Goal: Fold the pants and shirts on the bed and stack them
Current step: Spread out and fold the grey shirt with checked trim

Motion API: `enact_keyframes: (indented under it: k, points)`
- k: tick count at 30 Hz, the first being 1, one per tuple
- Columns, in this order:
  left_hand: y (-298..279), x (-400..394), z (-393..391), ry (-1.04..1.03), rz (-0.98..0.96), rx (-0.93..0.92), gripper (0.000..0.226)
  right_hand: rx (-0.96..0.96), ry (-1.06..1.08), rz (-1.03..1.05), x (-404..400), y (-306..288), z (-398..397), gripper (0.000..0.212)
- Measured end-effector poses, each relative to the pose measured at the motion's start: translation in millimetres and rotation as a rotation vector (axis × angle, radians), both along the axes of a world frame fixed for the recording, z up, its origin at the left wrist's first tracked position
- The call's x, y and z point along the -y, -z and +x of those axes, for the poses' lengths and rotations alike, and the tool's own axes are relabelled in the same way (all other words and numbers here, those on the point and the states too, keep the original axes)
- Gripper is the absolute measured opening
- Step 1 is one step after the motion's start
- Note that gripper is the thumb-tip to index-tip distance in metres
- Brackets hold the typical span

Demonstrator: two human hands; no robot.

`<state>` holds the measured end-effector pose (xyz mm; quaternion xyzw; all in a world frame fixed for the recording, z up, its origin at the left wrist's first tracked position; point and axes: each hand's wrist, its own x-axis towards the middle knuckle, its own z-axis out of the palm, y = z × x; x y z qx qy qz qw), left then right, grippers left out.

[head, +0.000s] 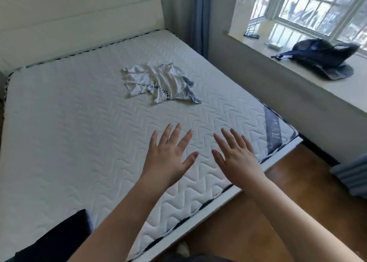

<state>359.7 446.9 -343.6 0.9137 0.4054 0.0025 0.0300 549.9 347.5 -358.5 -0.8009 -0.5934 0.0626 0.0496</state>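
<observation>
Both hands are being held out over the near right part of the bare quilted mattress [79, 134], palms down, with nothing being gripped. The left hand [168, 156] is being kept flat with its fingers straight and fanned apart, the thumb angled out to the right. The right hand [236, 158] is being held just beside it in the same way, fingers straight and spread, its thumb pointing toward the left thumb; the two thumbs are near each other but apart. Whether the palms are touching the mattress surface cannot be told.

A crumpled white shirt [156, 83] with dark lettering and grey-blue patches is lying unfolded toward the middle of the mattress, well beyond the fingertips and untouched. A dark garment [57, 240] is lying at the near left edge of the bed, partly cut off by the frame, so its kind cannot be told.

A dark backpack [321, 57] is resting on the window ledge [297, 77] at the right, next to the barred window [309, 9]. A white headboard [79, 17] is standing at the far end of the bed, and a brown wooden floor [297, 202] is being shown at the lower right.
</observation>
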Motion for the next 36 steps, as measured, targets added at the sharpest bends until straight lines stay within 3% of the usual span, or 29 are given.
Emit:
enact_keyframes:
  k: [8,19,25,36]
  points:
    - [-15,-1,93,0.228,0.07,-0.043,0.079,0.069,0.202,0.014,34,-14,60,0.065]
    - [-23,59,280,0.414,0.124,-0.01,0.068,0.036,0.469,0.118,125,-13,213,0.075]
    - [-21,99,358,0.436,0.119,-0.036,0.074,0.018,0.484,0.117,164,-10,300,0.057]
    - [-11,78,458,0.495,0.091,-0.001,0.065,0.057,0.415,0.053,145,4,406,0.06]
